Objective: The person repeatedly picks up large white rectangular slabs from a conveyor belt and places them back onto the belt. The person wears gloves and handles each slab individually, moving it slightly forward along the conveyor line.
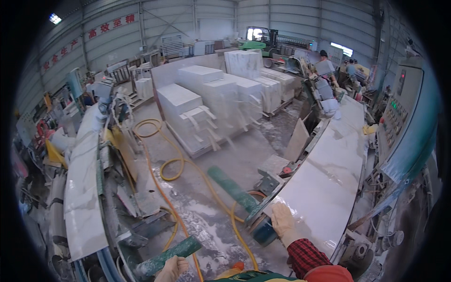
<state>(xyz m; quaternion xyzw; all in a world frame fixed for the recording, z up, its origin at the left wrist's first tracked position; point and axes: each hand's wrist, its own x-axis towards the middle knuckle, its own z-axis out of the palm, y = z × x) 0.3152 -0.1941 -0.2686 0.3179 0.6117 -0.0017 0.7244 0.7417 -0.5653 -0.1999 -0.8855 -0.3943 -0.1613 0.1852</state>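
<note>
My right hand (pixel 283 221), in a pale glove, rests with fingers stretched out on the near left edge of a long polished stone slab (pixel 324 183). The slab is white with grey-brown veins and lies along the machine line on my right. My left hand (pixel 173 269), gloved too, is low at the bottom edge beside a green roller (pixel 174 256). Its fingers look loosely curled, and I see nothing in them. A second green roller (pixel 232 188) sticks out from the right line, close to the slab's near end.
Another veined slab (pixel 84 202) lies on the left line. Yellow hose (pixel 206 181) and an orange hose (pixel 157 178) trail over the wet floor. Wrapped pale blocks (pixel 206 103) stand ahead. A control cabinet (pixel 404 108) is at right; a person (pixel 326 66) stands at the far end.
</note>
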